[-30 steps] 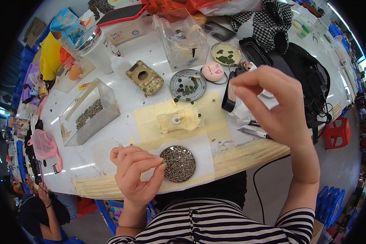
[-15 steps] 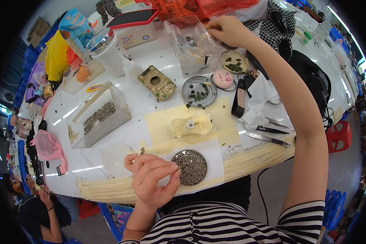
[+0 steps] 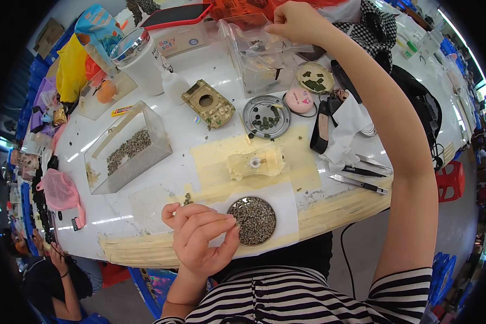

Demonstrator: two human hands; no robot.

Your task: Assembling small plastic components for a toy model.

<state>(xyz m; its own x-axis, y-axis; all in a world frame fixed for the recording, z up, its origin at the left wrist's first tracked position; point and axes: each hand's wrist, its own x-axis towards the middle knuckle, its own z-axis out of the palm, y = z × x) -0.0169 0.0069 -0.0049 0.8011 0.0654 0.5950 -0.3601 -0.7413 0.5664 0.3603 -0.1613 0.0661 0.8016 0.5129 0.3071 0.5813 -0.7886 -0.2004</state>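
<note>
My left hand (image 3: 204,237) hovers at the near table edge, just left of a round tin (image 3: 252,221) filled with small grey-brown pieces. Its thumb and forefinger are pressed together; whatever they pinch is too small to make out. Far forward, my right hand (image 3: 299,24) is over the rim of a clear plastic box (image 3: 254,59), fingers curled closed, their tips partly hidden. Inside that box lie clear film and a few small parts. A camouflage model tank hull (image 3: 209,103) stands left of a round metal dish (image 3: 264,128) with dark green bits. Between dish and tin sits a tape-covered block (image 3: 256,163).
At left, a clear tray (image 3: 129,154) holds more small pieces. A white tumbler (image 3: 146,65) and squeeze bottle (image 3: 174,88) stand behind it. Tweezers (image 3: 364,171) and a craft knife (image 3: 357,183) lie at right, near a black strap (image 3: 321,129). Another person (image 3: 54,281) sits at lower left.
My right hand has moved a little farther away and left along the rim of the clear box. The left hand holds its pinch beside the tin; the view has shifted slightly.
</note>
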